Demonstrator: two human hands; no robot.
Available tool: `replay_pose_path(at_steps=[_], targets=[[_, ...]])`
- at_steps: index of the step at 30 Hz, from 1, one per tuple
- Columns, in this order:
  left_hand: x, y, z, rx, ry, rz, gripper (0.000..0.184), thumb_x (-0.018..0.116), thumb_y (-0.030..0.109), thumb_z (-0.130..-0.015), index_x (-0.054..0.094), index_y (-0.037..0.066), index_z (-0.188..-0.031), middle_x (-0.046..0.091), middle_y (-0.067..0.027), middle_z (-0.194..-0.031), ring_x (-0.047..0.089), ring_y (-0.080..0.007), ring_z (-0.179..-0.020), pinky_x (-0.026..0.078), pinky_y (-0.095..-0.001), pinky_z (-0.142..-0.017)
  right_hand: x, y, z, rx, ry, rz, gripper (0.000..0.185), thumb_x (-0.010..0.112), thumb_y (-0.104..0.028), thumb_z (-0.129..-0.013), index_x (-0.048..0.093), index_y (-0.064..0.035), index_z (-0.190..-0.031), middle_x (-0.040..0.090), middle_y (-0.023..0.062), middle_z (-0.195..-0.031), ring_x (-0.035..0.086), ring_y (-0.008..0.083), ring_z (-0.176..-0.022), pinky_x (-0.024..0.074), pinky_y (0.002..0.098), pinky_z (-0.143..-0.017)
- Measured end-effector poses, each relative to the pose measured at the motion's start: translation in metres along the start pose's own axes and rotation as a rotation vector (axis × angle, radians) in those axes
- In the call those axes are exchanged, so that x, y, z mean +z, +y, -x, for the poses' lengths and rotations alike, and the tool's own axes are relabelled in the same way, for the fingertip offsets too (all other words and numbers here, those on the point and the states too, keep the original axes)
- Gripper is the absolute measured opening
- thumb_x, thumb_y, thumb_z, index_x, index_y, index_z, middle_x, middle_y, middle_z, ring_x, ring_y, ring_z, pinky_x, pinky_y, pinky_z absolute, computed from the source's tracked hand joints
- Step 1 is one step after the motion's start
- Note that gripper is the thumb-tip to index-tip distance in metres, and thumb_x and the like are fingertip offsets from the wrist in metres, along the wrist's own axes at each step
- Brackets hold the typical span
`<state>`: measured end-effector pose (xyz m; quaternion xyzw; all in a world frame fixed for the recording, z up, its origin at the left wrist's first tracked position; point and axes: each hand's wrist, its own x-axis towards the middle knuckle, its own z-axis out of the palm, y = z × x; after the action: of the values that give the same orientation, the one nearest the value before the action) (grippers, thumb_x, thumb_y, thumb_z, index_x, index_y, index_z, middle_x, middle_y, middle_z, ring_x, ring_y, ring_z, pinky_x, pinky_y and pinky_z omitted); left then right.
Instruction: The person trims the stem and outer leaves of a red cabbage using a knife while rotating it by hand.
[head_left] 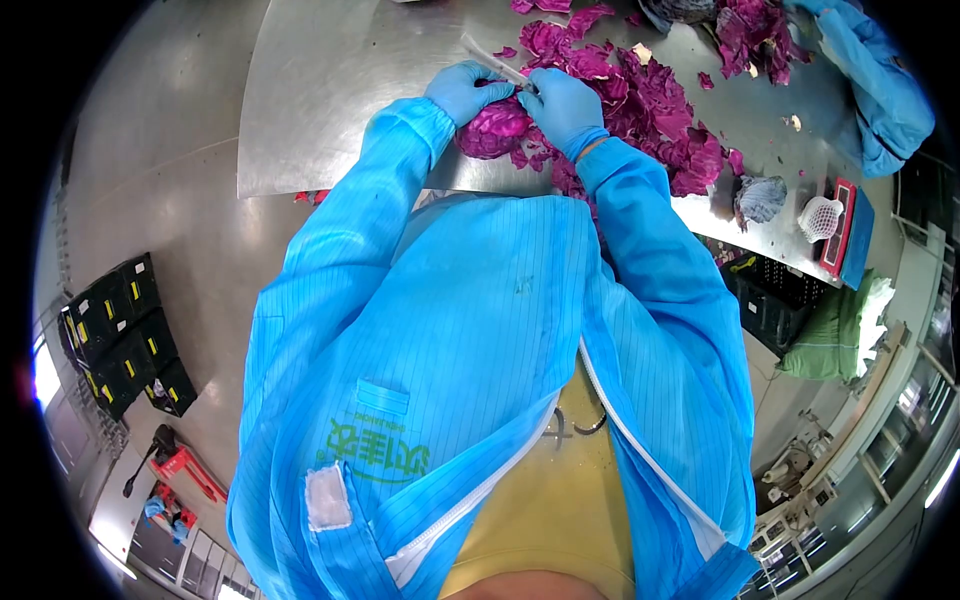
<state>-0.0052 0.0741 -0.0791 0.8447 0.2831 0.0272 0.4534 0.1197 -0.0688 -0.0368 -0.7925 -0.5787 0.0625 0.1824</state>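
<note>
My left hand (462,93), in a blue glove, grips the upper left side of a purple cabbage (493,132). My right hand (566,104), gloved alike, is closed around a knife (497,64) whose blade points up and left, above the cabbage and past my left fingertips. Whether the blade touches the cabbage I cannot tell. Right of both hands lies a pile of torn purple cabbage leaves (655,100), partly hidden behind my right hand and sleeve.
All this lies on a metal table (330,90). At its right stand a red and blue box (846,235), a white foam net (820,217) and a dull loose leaf (760,199). Another person's blue sleeve (880,80) reaches in. Black crates (125,330) stack on the floor.
</note>
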Motion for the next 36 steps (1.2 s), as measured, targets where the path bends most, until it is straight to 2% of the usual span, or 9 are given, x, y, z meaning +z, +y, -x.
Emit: replay_pose_path(at_steps=[5,8,12,15,19,26,28,30,36], targets=[[-0.006,0.004,0.005,-0.034,-0.035,0.158,0.044,0.065,0.045,-0.079,0.067,0.009,-0.104,0.065,-0.0155,-0.101,0.062,-0.0279,-0.094,0.047,-0.0347,-0.085,-0.006,0.016,-0.012,0.22,0.034,-0.306,0.026,0.058,-0.032,-0.08,0.062,-0.0083,-0.089,0.064,0.0141,-0.083,0.062,0.0317,-0.075,0.0492,0.0414,-0.067],[-0.009,0.006,0.006,-0.051,-0.053,0.217,0.041,0.066,0.042,-0.079,0.068,0.009,-0.103,0.065,-0.0151,-0.101,0.062,-0.0266,-0.093,0.047,-0.0339,-0.084,-0.015,0.024,-0.01,0.421,0.106,-0.432,0.029,0.065,-0.033,-0.076,0.063,-0.0091,-0.093,0.066,0.0103,-0.084,0.064,0.0275,-0.074,0.05,0.0377,-0.068],[-0.01,0.011,0.009,-0.038,-0.021,0.145,0.033,0.066,0.032,-0.082,0.068,0.008,-0.104,0.066,-0.0115,-0.099,0.062,-0.0203,-0.09,0.047,-0.0309,-0.083,0.004,0.031,-0.004,0.272,0.213,-0.559,0.033,0.071,-0.034,-0.072,0.064,-0.0105,-0.095,0.067,0.0083,-0.087,0.065,0.0245,-0.076,0.0502,0.0346,-0.071],[-0.007,0.004,0.008,-0.004,-0.006,0.188,0.038,0.066,0.04,-0.079,0.068,0.01,-0.102,0.065,-0.0145,-0.1,0.062,-0.0266,-0.092,0.047,-0.034,-0.084,0.005,0.019,-0.006,0.169,0.046,-0.488,0.034,0.075,-0.032,-0.07,0.065,-0.0093,-0.093,0.067,0.0075,-0.087,0.064,0.0215,-0.08,0.0497,0.0323,-0.074],[-0.01,0.005,0.008,0.023,-0.006,0.133,0.037,0.067,0.04,-0.079,0.069,0.011,-0.102,0.064,-0.0148,-0.1,0.062,-0.0269,-0.092,0.047,-0.0342,-0.083,0.007,0.019,-0.014,0.228,-0.182,-0.626,0.032,0.076,-0.029,-0.069,0.065,-0.0066,-0.089,0.066,0.0074,-0.081,0.062,0.019,-0.075,0.0495,0.032,-0.073],[-0.007,0.006,0.009,0.003,0.017,0.114,0.04,0.064,0.044,-0.08,0.068,0.012,-0.102,0.065,-0.0147,-0.101,0.062,-0.0277,-0.093,0.047,-0.0347,-0.083,-0.006,0.014,-0.022,0.072,-0.211,-0.354,0.028,0.073,-0.028,-0.072,0.064,-0.0088,-0.09,0.065,0.0091,-0.084,0.063,0.0245,-0.078,0.05,0.0351,-0.07],[-0.005,0.0,0.005,-0.001,0.026,0.124,0.042,0.063,0.046,-0.08,0.068,0.012,-0.103,0.065,-0.0151,-0.101,0.062,-0.0284,-0.094,0.047,-0.0349,-0.083,-0.009,0.004,-0.019,-0.046,-0.12,-0.024,0.023,0.069,-0.027,-0.075,0.063,-0.0103,-0.09,0.064,0.0096,-0.087,0.063,0.0274,-0.08,0.0501,0.0381,-0.067],[-0.005,-0.004,-0.001,-0.113,-0.02,-0.167,0.045,0.063,0.049,-0.079,0.067,0.012,-0.105,0.064,-0.0165,-0.103,0.061,-0.0303,-0.096,0.047,-0.0364,-0.084,-0.006,-0.003,-0.012,-0.034,-0.098,-0.001,0.022,0.067,-0.027,-0.076,0.063,-0.0103,-0.09,0.063,0.0097,-0.087,0.062,0.0275,-0.081,0.0501,0.0389,-0.067],[-0.012,0.017,0.01,-0.066,-0.009,-0.033,0.06,0.057,0.06,-0.077,0.066,0.009,-0.106,0.064,-0.0187,-0.103,0.061,-0.0313,-0.096,0.047,-0.0377,-0.085,-0.003,-0.003,-0.013,0.017,-0.08,0.003,0.025,0.066,-0.03,-0.077,0.061,-0.0093,-0.09,0.062,0.0105,-0.088,0.062,0.0285,-0.082,0.0507,0.0398,-0.068]])
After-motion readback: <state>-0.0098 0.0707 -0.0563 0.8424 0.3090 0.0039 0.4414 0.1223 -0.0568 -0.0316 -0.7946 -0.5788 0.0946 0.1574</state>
